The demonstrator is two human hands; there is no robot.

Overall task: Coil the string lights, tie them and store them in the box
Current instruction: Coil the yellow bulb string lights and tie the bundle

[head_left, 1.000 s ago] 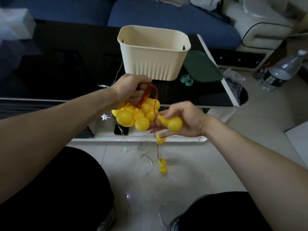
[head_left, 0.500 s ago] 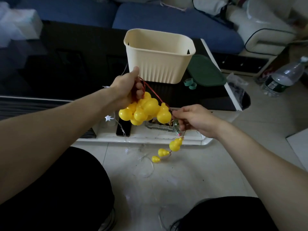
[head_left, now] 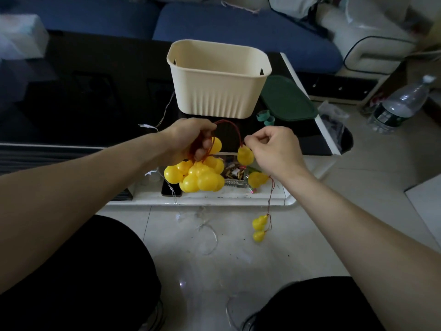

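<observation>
Left of the cream box (head_left: pixel 218 84), far end of the dark table (head_left: pixel 95 91), a blurred pale tissue pack (head_left: pixel 21 37) sits. Below the box, front-left, left hand (head_left: pixel 191 142) grips bundled red wire loops of the gourd string lights (head_left: pixel 198 175); yellow gourd bulbs hang in a cluster under the fist. Red wire arcs from that fist across to the right hand (head_left: pixel 274 149), directly below the box, fingers curled, pinching the wire just above one gourd bulb (head_left: pixel 245 155). Hands apart, joined by the wire. Remaining strand drops below the right hand, two bulbs dangling over the tile floor (head_left: pixel 310 247). Box upright on the table, open top, lights not inside. Right of the box: green lid (head_left: pixel 286 101) flat on the table, two green tape rings (head_left: pixel 266 117) touching-close beside it. Further right, clear water bottle (head_left: pixel 401 106) on the floor.
</observation>
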